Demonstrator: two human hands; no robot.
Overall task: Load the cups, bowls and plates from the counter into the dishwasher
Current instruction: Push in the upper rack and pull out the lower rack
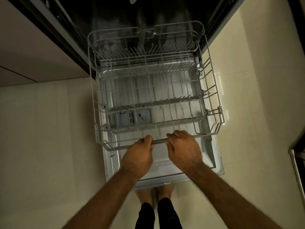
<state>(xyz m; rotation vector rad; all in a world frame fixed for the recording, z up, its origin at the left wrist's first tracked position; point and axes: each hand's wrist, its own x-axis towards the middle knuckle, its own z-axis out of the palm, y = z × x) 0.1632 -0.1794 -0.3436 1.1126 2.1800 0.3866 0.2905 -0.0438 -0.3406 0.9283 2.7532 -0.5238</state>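
Note:
An empty grey wire dishwasher rack [212, 103] stands pulled out over the lowered dishwasher door [212, 156]. My left hand [140, 156] and my right hand [184, 149] both grip the metal handle bar [160, 141] on the rack's front edge, side by side. A second wire rack [148, 42] sits further back inside the dark dishwasher tub [115, 17]. The detergent compartment [130, 119] on the door shows through the rack's wires. No cups, bowls or plates are in view.
Cream floor tiles [49, 146] spread on both sides of the door. A cabinet front [33, 47] runs along the left. A metal-edged object [297, 166] juts in at the right edge. My feet [155, 194] stand just beyond the door's end.

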